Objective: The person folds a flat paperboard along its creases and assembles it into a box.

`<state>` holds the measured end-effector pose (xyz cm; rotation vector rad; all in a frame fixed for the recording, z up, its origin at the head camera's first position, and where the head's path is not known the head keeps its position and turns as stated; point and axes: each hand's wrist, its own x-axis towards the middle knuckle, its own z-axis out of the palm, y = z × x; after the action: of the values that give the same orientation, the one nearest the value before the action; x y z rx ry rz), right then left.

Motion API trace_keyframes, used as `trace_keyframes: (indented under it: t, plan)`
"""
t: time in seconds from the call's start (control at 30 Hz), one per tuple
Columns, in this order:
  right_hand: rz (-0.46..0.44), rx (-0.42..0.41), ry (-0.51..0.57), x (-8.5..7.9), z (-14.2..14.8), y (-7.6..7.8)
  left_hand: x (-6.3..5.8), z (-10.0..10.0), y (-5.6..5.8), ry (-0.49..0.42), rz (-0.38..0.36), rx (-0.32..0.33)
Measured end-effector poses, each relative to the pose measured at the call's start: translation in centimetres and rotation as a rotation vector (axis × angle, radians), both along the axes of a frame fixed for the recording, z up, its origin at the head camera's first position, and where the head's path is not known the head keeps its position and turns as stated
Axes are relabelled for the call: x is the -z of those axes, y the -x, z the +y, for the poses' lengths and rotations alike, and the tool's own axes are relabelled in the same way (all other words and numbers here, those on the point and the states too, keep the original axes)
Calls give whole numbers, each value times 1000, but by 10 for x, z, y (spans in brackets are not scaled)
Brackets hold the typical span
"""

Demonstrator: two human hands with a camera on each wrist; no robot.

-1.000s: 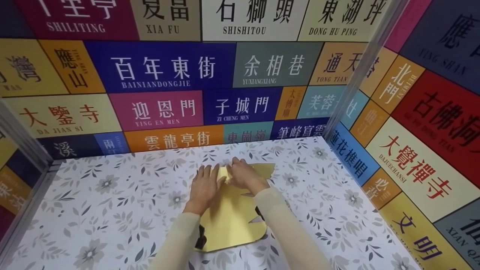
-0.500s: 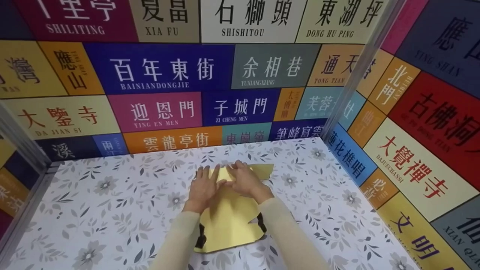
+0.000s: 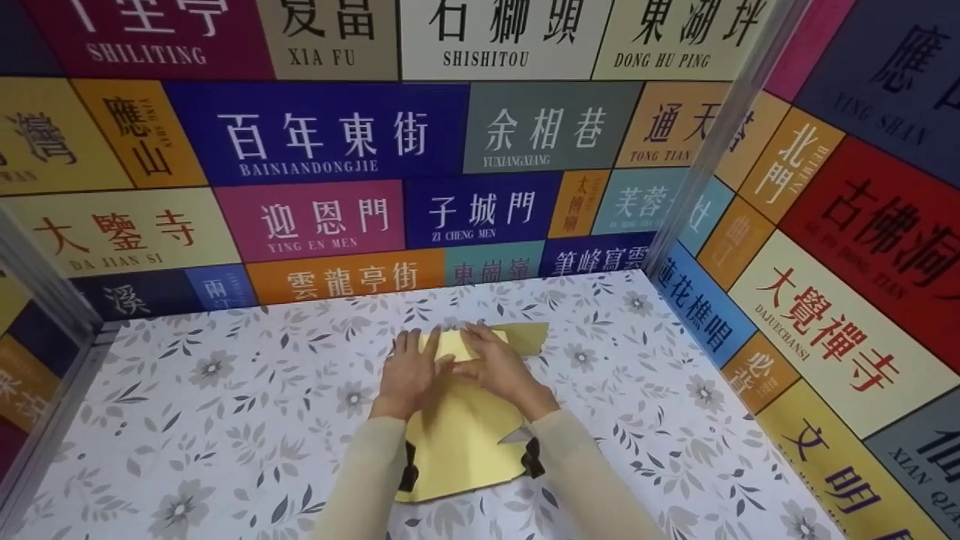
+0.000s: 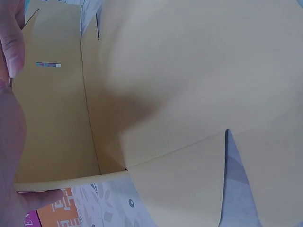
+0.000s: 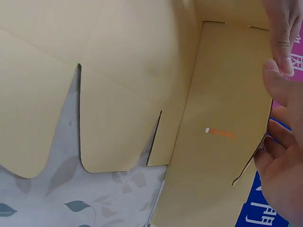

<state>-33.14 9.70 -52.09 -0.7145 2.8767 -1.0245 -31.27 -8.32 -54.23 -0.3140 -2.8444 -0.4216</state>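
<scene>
Against sign-panelled wall (image 3: 315, 176) at twelve o'clock, shows yellow cardboard (image 3: 469, 446) gripped by left hand (image 3: 409, 375) and right hand (image 3: 496, 366), lately swung toward five o'clock, apparently evening the hold.

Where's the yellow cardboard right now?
In the head view, the yellow cardboard rests at lower centre on the floral tabletop, its far end held by the left hand and right hand.

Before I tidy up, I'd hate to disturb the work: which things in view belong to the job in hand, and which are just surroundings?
Job: slotted cardboard; left fingers and right fingers, both on it.

Surroundings: floral-patterned tabletop; lettered wall panels.
</scene>
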Motion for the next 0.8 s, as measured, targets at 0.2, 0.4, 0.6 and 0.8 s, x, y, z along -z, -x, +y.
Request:
trace_keyframes:
  t: [0.2, 0.4, 0.6, 0.8]
  plan:
    - [79, 131, 191, 8, -1, -13, 0, 1, 0, 3, 16, -12]
    - [133, 385, 307, 11, -6, -24, -4, 0, 4, -16, -41, -28]
    - [128, 462, 308, 18, -12, -28, -6, -1, 4, -42, -44, 4]
    - [61, 466, 348, 25, -17, -29, -3, -1, 2, -34, 4, 32]
